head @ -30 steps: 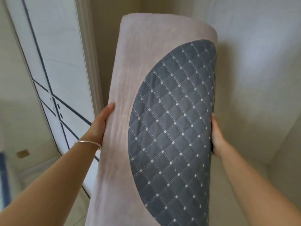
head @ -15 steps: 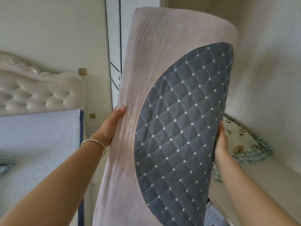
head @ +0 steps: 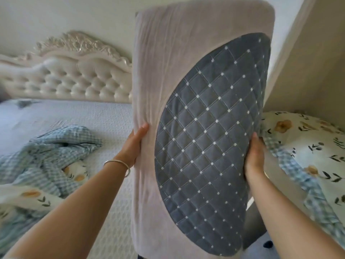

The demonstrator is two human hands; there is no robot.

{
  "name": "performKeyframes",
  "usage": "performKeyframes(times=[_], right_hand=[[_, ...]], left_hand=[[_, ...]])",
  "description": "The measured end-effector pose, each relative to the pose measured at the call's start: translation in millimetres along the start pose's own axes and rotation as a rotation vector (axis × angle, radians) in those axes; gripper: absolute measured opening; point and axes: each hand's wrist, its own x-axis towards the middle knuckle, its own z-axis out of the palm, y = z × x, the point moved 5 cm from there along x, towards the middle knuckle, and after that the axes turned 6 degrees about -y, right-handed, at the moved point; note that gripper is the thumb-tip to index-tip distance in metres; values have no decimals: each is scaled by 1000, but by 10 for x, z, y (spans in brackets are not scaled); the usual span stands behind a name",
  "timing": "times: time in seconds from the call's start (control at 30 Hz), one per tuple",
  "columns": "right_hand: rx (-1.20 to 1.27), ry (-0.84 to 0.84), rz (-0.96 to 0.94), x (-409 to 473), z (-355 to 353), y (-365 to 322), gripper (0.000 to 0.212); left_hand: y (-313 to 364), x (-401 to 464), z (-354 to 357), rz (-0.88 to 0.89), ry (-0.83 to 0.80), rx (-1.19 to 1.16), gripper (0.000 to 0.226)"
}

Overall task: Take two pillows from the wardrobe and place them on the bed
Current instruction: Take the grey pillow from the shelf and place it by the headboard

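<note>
A long pale pink pillow (head: 173, 58) with a grey quilted oval panel stands upright in the air in front of me. My left hand (head: 133, 146), with a silver bangle on the wrist, grips its left edge. My right hand (head: 254, 156) grips its right edge, fingers hidden behind the pillow. The bed (head: 84, 120), with a white textured sheet, lies behind and to the left of the pillow. On the right, a cream pillow (head: 306, 139) with a flower print and blue checked trim rests on a surface, partly hidden by the held pillow.
A cream tufted headboard (head: 71, 81) with carved top runs along the wall at the back left. A crumpled blue checked and floral blanket (head: 46, 157) lies on the bed's left side. A pale wall or panel (head: 308, 62) rises at the upper right.
The view has swung left from the wardrobe corner towards the bed. The headboard and blanket have come into view. Both hands keep the same hold on the pillow.
</note>
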Motion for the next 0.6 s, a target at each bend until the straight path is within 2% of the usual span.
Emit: performKeyframes(times=[0.13, 0.27, 0.33, 0.43, 0.53, 0.6], right_hand=[[-96, -85, 88, 355, 528, 114, 94], [-189, -150, 72, 696, 1045, 42, 74], [-218, -156, 64, 952, 1294, -2, 70], [-261, -176, 96, 1258, 1693, -51, 79], [-264, -181, 126, 1562, 2061, -10, 92], [-282, -194, 158, 1756, 2286, 50, 89]], left_hand=[[3, 296, -316, 5, 45, -56, 63], [73, 765, -588, 2, 81, -76, 53], [150, 1036, -716, 21, 79, -70, 53], [234, 1436, -914, 14, 78, -39, 64], [261, 1832, -1084, -15, 87, -37, 44], [237, 2074, -1198, -61, 108, -33, 39]])
